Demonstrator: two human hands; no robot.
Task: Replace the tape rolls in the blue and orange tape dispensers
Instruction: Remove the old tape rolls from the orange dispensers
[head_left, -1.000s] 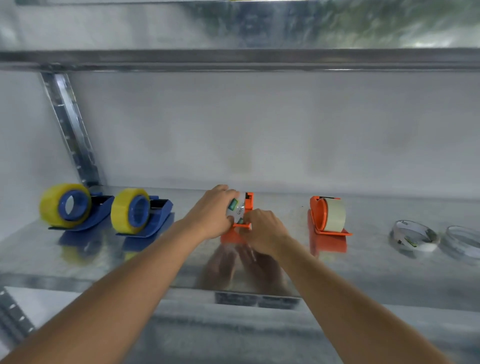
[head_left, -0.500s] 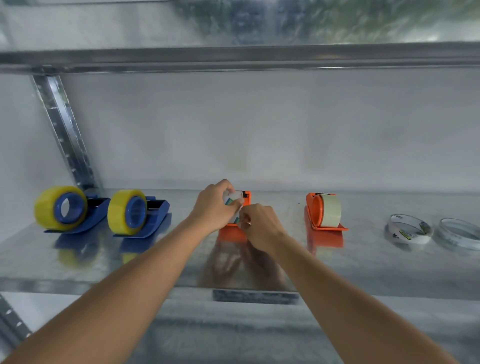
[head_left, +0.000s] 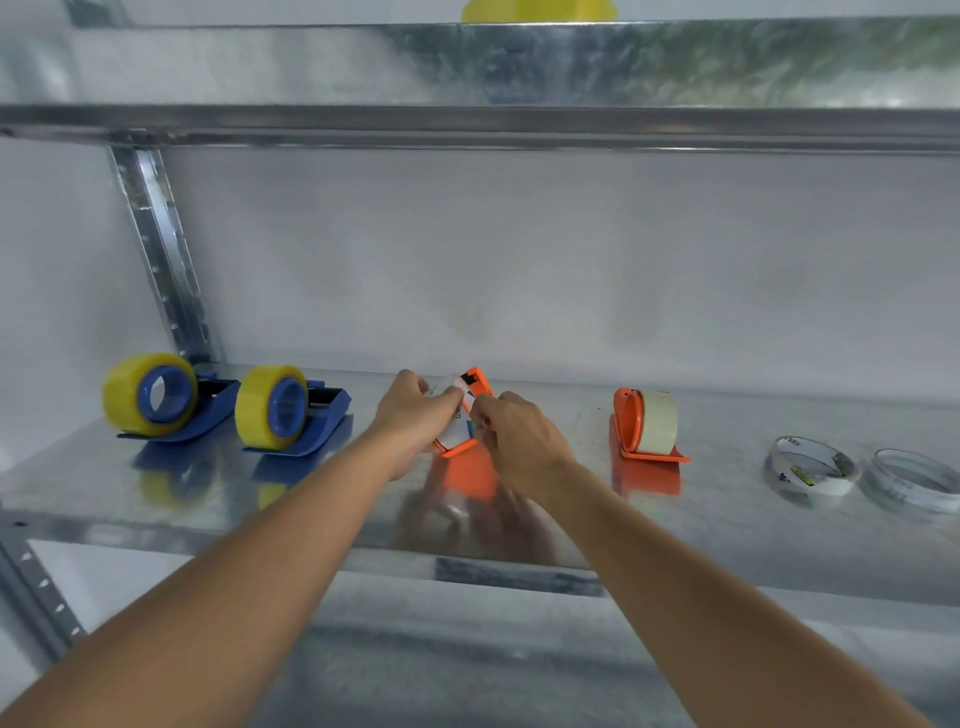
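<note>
Bright, even, cool-white light fills the scene, with no single source in view. The galvanized metal shelf (head_left: 727, 525) acts like a dull mirror: it carries smeared orange, blue and yellow reflections of the dispensers standing on it, and a brownish one under the hands. Shadows are faint and soft. The upper shelf edge (head_left: 519, 67) shows mottled glare and a greenish reflection toward the right. Wide-angle distortion bows the straight shelf lines and stretches the forearms at the bottom corners. The whole picture is slightly soft, most at the edges.
</note>
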